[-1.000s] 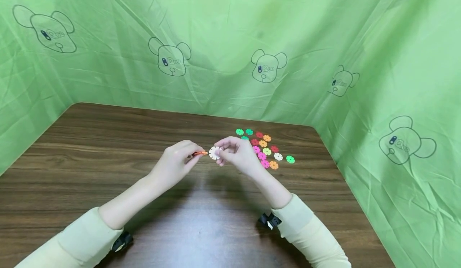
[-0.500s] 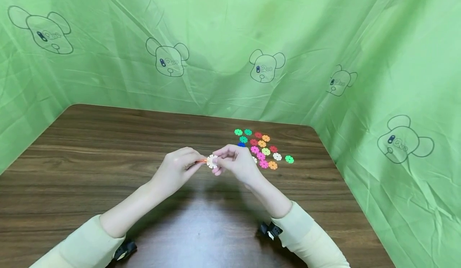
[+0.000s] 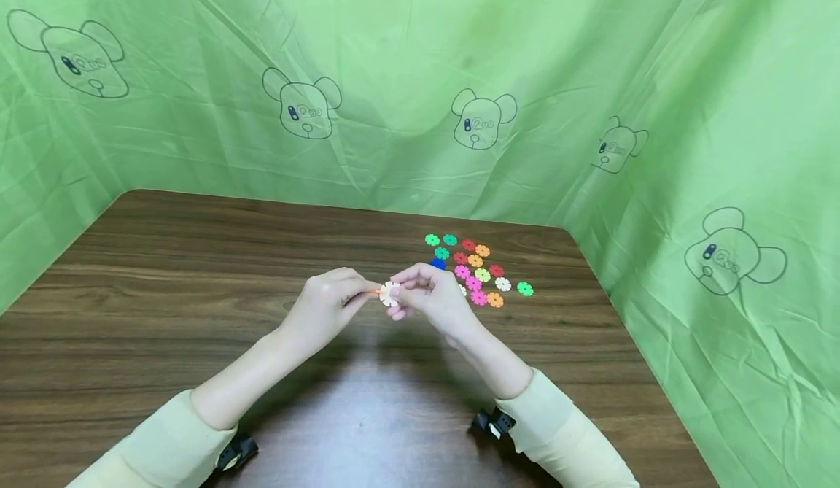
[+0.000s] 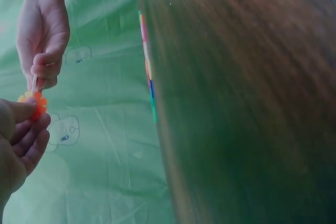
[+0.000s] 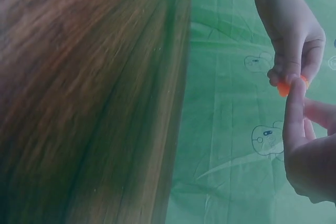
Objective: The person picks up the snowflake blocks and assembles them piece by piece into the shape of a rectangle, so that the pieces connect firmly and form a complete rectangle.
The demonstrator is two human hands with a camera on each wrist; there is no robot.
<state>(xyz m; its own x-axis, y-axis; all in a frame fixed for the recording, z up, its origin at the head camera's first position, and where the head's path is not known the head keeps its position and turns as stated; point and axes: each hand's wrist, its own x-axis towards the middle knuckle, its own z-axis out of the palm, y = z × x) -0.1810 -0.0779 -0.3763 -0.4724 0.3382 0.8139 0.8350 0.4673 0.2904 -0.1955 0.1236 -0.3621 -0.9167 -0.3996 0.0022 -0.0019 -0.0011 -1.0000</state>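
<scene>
In the head view, my left hand [image 3: 326, 304] pinches an orange notched plastic disc [image 3: 375, 291], seen nearly edge-on. My right hand [image 3: 438, 300] grips a white notched disc [image 3: 386, 295] between thumb and fingers, its face toward the camera. The two discs meet at their rims; how deep one sits in the other cannot be told. From the left wrist, the orange disc [image 4: 41, 106] shows its face, with a yellow-orange piece [image 4: 23, 97] beside it, partly hidden. Fingers cover most of the orange disc [image 5: 284, 88] in the right wrist view.
Several loose notched discs lie right of the hands: green [image 3: 525, 289], white [image 3: 502, 284], pink [image 3: 478, 297], orange [image 3: 495, 300], red [image 3: 496, 270] and blue [image 3: 438, 263]. The right hand hides part of this group. Green cloth [image 3: 394, 160] walls the brown wooden table [image 3: 197, 276].
The hands have come together and slightly lower; the white disc, apart from the orange disc a second ago, now touches it. In the last half second they have hardly moved.
</scene>
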